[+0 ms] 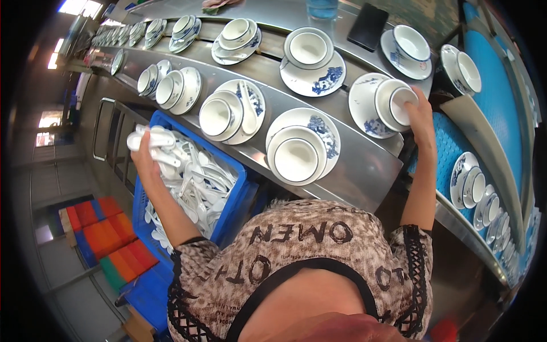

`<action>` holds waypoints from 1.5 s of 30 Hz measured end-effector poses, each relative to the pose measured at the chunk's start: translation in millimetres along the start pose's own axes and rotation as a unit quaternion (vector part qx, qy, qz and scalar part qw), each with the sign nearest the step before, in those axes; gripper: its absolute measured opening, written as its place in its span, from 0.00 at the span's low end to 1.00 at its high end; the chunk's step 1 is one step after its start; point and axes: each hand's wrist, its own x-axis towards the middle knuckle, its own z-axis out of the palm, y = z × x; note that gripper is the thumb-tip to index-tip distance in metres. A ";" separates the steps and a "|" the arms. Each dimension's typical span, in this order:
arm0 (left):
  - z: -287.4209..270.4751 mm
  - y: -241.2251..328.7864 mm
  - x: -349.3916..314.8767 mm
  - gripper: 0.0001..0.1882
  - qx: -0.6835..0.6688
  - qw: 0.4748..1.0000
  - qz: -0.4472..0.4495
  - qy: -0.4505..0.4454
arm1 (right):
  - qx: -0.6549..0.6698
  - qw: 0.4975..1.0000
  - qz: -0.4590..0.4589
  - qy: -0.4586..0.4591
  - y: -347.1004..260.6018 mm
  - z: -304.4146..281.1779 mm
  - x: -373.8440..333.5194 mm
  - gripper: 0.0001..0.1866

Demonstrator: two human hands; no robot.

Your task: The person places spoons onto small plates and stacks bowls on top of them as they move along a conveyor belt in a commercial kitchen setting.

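My left hand [146, 162] is closed around a bunch of white spoons [154, 139], above a blue crate [241, 181] filled with loose white spoons [199, 179]. On the right, my right hand [421, 121] grips the rim of a small white cup [400, 108], with part of the hand inside it. That cup stands in a bowl [383, 101] on a blue-patterned plate [364, 105]. Nearer to me sits another set, a cup [296, 160] nested in a bowl on a plate [329, 127]. To its left, a spoon [249, 108] lies on a plate beside a stacked cup and bowl [216, 118].
Several more tableware sets [236, 37] line the steel counter [364, 171] toward the far left. A black phone [368, 27] lies on the far ledge. At the right runs a blue conveyor belt [501, 85] carrying sets [473, 185]. Coloured crates [108, 228] stand at the lower left.
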 end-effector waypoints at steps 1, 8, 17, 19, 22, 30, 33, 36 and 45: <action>12.7 17.3 -0.6 0.18 0.002 1.000 0.005 -0.027 | 0.011 1.000 -0.004 -0.029 5.3 0.4 -0.6 0.21; 164.9 67.4 24.6 0.12 0.153 0.920 -0.003 -0.362 | -0.053 0.998 -0.023 -0.037 -14.5 -22.4 -25.4 0.20; 270.4 19.8 30.8 0.15 0.231 0.834 -0.077 -0.496 | -0.210 0.955 -0.073 0.195 20.1 -114.7 -61.5 0.18; 268.9 18.3 26.1 0.16 0.243 0.861 -0.122 -0.430 | -0.268 0.936 -0.068 0.216 29.2 -139.8 -75.9 0.21; 260.4 10.4 35.3 0.15 0.216 0.875 -0.120 -0.415 | -0.326 0.919 -0.002 0.221 46.8 -167.7 -91.2 0.23; 258.6 39.7 5.6 0.13 0.108 0.858 -0.146 -0.480 | -0.147 0.982 0.098 0.059 46.8 -169.1 -86.1 0.23; 274.8 39.0 -16.8 0.15 0.125 0.840 -0.181 -0.495 | -0.009 0.989 0.087 0.123 69.5 -159.7 -87.3 0.21; 281.2 22.9 -30.4 0.16 0.115 0.840 -0.174 -0.501 | 0.081 0.982 0.078 0.153 58.7 -125.8 -80.2 0.20; 306.7 7.1 -62.2 0.14 0.136 0.806 -0.200 -0.540 | 0.017 0.992 0.032 0.121 6.5 -38.4 -47.7 0.19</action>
